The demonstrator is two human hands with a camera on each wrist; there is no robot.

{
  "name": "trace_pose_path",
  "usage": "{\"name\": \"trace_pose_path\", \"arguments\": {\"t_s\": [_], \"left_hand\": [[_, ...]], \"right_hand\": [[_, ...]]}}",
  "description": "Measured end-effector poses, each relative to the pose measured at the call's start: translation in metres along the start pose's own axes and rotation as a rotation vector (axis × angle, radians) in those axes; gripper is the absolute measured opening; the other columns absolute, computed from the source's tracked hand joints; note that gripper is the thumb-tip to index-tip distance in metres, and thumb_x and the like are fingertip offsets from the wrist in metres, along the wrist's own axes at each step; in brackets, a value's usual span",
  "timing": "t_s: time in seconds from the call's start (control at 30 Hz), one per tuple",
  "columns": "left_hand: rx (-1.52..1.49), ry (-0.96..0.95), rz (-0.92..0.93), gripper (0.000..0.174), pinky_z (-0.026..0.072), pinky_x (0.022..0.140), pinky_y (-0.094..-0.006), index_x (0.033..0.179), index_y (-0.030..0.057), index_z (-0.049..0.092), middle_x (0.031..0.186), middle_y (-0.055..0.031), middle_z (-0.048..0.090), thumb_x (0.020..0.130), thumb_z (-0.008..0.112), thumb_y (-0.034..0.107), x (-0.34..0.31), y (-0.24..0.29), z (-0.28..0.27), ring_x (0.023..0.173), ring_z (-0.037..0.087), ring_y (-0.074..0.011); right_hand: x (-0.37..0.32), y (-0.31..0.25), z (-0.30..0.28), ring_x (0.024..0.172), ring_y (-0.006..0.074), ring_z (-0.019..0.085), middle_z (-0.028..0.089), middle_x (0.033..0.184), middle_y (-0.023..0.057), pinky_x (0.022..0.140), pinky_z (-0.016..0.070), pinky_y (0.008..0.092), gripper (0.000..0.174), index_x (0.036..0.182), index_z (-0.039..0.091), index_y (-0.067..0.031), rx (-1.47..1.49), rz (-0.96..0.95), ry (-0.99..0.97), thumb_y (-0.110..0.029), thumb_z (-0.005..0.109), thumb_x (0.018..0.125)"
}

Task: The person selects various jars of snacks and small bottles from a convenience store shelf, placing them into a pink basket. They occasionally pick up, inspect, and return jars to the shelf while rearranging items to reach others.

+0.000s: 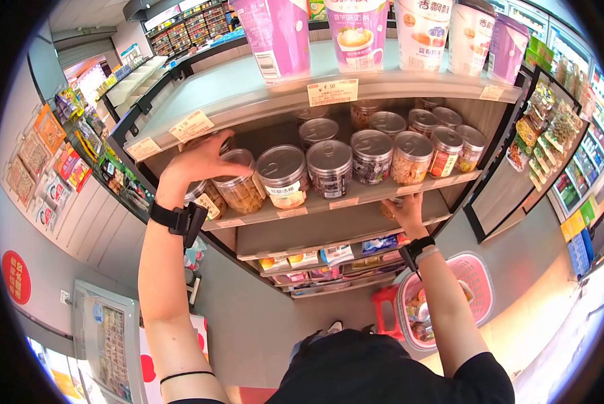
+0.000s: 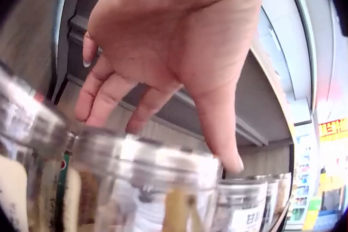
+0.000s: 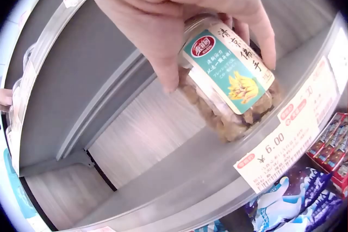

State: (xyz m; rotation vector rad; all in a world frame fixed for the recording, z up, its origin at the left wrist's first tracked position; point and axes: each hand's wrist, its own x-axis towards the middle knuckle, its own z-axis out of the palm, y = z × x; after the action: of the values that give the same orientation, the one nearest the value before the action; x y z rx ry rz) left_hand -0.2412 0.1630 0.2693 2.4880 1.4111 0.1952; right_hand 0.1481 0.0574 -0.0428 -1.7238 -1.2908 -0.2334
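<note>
My right hand [image 3: 179,3] grips a jar [image 3: 231,79] of brown dried pieces with a teal and cream label. It holds the jar tilted at the front edge of the lower shelf [image 1: 282,237]. In the head view my right hand [image 1: 407,213] covers most of this jar. On the shelf above, my left hand [image 1: 204,161] is over a lidded jar [image 1: 240,192] at the left end of the row. In the left wrist view the left hand [image 2: 168,41] has its fingers spread, with fingertips behind the jar's lid [image 2: 147,158] and the thumb at its right side.
Several lidded jars [image 1: 329,168] line the upper shelf. Purple and white cups [image 1: 356,37] stand on top. Bagged snacks [image 1: 336,254] fill the lower levels. A pink basket [image 1: 480,269] with goods stands on the floor at the right. A price tag [image 3: 280,145] hangs on the lower shelf's edge.
</note>
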Motion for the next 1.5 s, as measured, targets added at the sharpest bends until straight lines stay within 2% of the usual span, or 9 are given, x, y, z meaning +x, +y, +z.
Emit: {"name": "trace_pose_path", "arguments": {"t_s": [0.03,0.1,0.33,0.43,0.8,1.07,1.17,1.23,1.5], "left_hand": [[0.002,0.003,0.003,0.106,0.0409,0.095,-0.0326,0.137,0.0044,0.036,0.128,-0.0229,0.049,0.052,0.081,0.047,-0.001,-0.007,-0.002,0.116,0.051,-0.0327],[0.232,-0.035,0.460,0.107,0.0389,0.097,-0.0352,0.137,0.0011,0.035,0.124,-0.0235,0.052,0.052,0.081,0.047,-0.004,-0.013,-0.005,0.117,0.050,-0.0336],[0.086,0.092,0.006,0.104,0.0261,0.105,-0.0379,0.139,0.0080,0.034,0.124,-0.0203,0.053,0.053,0.081,0.041,-0.001,-0.001,0.009,0.122,0.044,-0.0329],[0.179,0.049,0.260,0.105,0.0279,0.104,-0.0370,0.139,0.0069,0.035,0.120,-0.0197,0.057,0.052,0.080,0.043,-0.007,-0.013,-0.001,0.119,0.047,-0.0328],[0.065,0.046,-0.014,0.103,0.0150,0.101,-0.0498,0.137,0.0148,0.039,0.119,-0.0155,0.058,0.050,0.081,0.050,-0.019,-0.004,0.009,0.119,0.048,-0.0288],[-0.092,0.958,0.129,0.057,0.0319,0.093,-0.0372,0.122,0.0097,0.053,0.112,-0.0093,0.059,0.072,0.075,0.023,-0.088,0.035,0.087,0.105,0.052,-0.0253],[-0.228,0.901,0.208,0.043,0.0314,0.090,-0.0377,0.113,0.0081,0.056,0.106,-0.0073,0.059,0.074,0.071,0.017,-0.112,0.059,0.151,0.101,0.053,-0.0242],[-0.304,0.644,0.265,0.045,0.0319,0.089,-0.0382,0.114,0.0081,0.056,0.105,-0.0072,0.058,0.073,0.072,0.016,-0.122,0.081,0.182,0.101,0.053,-0.0238],[-0.433,0.410,0.270,0.065,0.0329,0.089,-0.0403,0.124,0.0045,0.048,0.107,-0.0091,0.057,0.069,0.078,0.023,-0.124,0.103,0.246,0.102,0.049,-0.0256]], "right_hand": [[0.001,0.000,0.000,0.118,0.0455,0.034,0.032,0.131,0.0262,0.100,0.0325,0.0493,0.081,0.128,0.042,-0.0054,0.000,0.000,0.005,-0.029,0.082,0.062],[-0.001,0.000,0.000,0.116,0.0442,0.036,0.037,0.127,0.0250,0.099,0.0331,0.0489,0.076,0.125,0.045,-0.0043,-0.029,-0.008,0.024,-0.031,0.080,0.063],[-0.001,0.001,-0.001,0.116,0.0408,0.039,0.044,0.123,0.0229,0.098,0.0334,0.0485,0.076,0.125,0.046,-0.0037,-0.097,0.034,-0.080,-0.034,0.079,0.064],[-0.002,0.006,0.001,0.116,0.0415,0.040,0.043,0.124,0.0238,0.098,0.0345,0.0481,0.077,0.126,0.044,-0.0035,-0.147,0.046,-0.078,-0.032,0.080,0.064],[-0.007,-0.015,-0.014,0.110,0.0419,0.045,0.042,0.122,0.0250,0.091,0.0432,0.0420,0.081,0.128,0.039,-0.0011,0.201,0.108,0.015,-0.027,0.082,0.064],[-0.038,-0.024,-0.019,0.110,0.0314,0.049,0.045,0.120,0.0224,0.093,0.0410,0.0359,0.099,0.139,0.020,0.0069,0.398,0.237,0.086,-0.023,0.081,0.067],[-0.049,-0.044,-0.025,0.111,0.0229,0.049,0.046,0.124,0.0208,0.093,0.0410,0.0313,0.099,0.141,0.013,0.0074,0.625,0.323,0.063,-0.019,0.079,0.072],[-0.058,-0.079,-0.048,0.110,0.0203,0.051,0.049,0.124,0.0186,0.093,0.0420,0.0300,0.098,0.141,0.011,0.0073,0.863,0.507,-0.062,-0.015,0.078,0.073],[-0.098,-0.114,-0.105,0.114,0.0193,0.050,0.046,0.129,0.0144,0.095,0.0413,0.0301,0.098,0.145,0.013,-0.0027,1.053,0.612,-0.305,-0.003,0.075,0.070]]}}
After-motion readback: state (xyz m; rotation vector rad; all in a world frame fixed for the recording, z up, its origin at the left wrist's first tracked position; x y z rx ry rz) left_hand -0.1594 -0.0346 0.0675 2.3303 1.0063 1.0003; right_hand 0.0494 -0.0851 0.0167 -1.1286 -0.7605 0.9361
